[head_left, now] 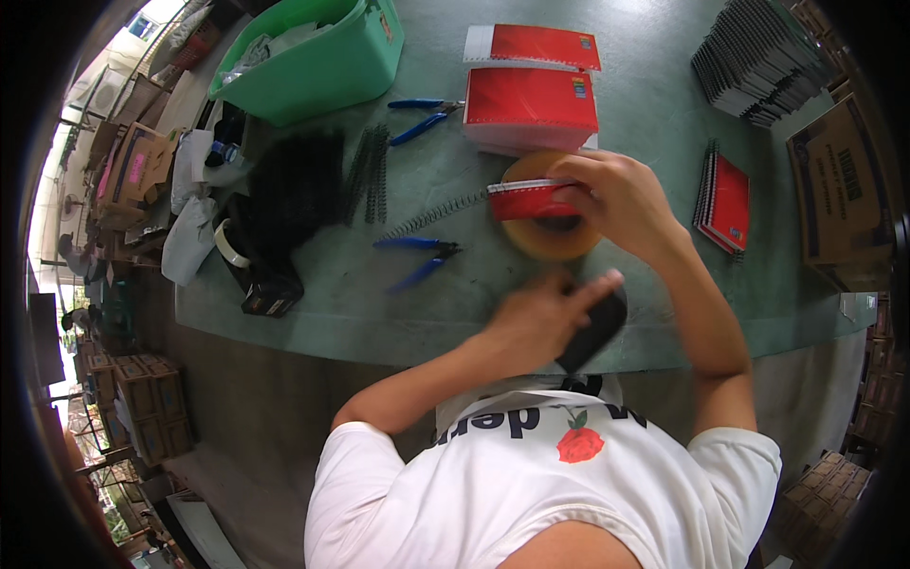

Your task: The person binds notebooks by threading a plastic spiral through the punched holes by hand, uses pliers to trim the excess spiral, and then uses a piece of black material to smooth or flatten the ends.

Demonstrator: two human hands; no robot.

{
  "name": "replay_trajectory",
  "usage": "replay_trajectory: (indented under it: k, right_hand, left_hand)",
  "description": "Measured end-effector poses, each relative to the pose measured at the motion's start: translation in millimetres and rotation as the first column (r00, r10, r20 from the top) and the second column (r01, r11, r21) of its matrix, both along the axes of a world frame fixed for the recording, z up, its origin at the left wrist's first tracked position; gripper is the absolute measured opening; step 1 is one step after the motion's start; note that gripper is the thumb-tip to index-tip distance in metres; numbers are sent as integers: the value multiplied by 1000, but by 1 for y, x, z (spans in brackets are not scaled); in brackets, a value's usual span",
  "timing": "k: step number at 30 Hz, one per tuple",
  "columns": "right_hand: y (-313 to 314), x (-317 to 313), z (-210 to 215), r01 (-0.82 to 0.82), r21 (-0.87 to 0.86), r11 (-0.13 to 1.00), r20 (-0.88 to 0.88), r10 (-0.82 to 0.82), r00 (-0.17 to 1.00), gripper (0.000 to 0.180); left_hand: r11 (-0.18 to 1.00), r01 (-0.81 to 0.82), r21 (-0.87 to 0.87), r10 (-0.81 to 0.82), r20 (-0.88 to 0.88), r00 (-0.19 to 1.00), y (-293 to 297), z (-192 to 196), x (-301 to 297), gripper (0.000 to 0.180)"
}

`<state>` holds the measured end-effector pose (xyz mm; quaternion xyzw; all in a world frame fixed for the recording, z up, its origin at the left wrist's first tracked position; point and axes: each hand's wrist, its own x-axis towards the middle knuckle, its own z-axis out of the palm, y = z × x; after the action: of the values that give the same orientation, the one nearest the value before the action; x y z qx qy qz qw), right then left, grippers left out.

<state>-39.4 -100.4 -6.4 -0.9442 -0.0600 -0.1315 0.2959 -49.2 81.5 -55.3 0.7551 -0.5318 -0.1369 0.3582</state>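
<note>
My right hand (616,194) is closed on a small red-covered notebook (517,206), thumb and fingers at its right end. From the notebook's left end a loose black spiral coil (431,216) trails out over the table. Beneath the notebook lies a round amber disc (550,248), like a big tape roll. My left hand (540,318) is nearer the table's front edge, smeared by motion, with an index finger seeming to stick out. Right beside it or under it is a dark, flat, rounded object (599,330), too blurred to name; whether the hand grips it is unclear.
Red covers and pages (531,100) stand stacked beyond the disc. Blue-handled cutters (417,261) lie left, another pair (422,119) farther back. Black coils (368,175), a green tub (313,66) and black plastic (294,180) fill the left. Finished notebooks (725,201) and a carton (844,190) stand right.
</note>
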Motion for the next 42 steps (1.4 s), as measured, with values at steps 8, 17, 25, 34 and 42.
replay_trajectory:
  k: [8, 17, 25, 34, 42]
  right_hand:
    - [-13, -13, -19, 26, 419, 907, 12, -34, 999, 19]
    - [-14, -21, -21, 16, 351, 936, -1, -16, 1000, 23]
    - [-12, -33, -23, -11, 331, 944, 54, -7, 998, 30]
    - [-24, -41, -58, 36, 895, 444, -72, 63, 995, 25]
    - [-19, -41, -60, -13, 897, 442, -22, 74, 997, 27]
  left_hand:
    - [974, -203, -98, 219, 195, 956, 27, 29, 51, 28]
    - [912, -176, -372, 324, 385, 864, 16, 50, 65, 37]
    - [920, -170, -354, 284, 299, 911, 4, 46, 60, 28]
    - [722, -487, -491, 398, -282, 873, -27, 72, 53, 38]
    - [744, -446, -497, 413, -183, 892, -32, 88, 55, 35]
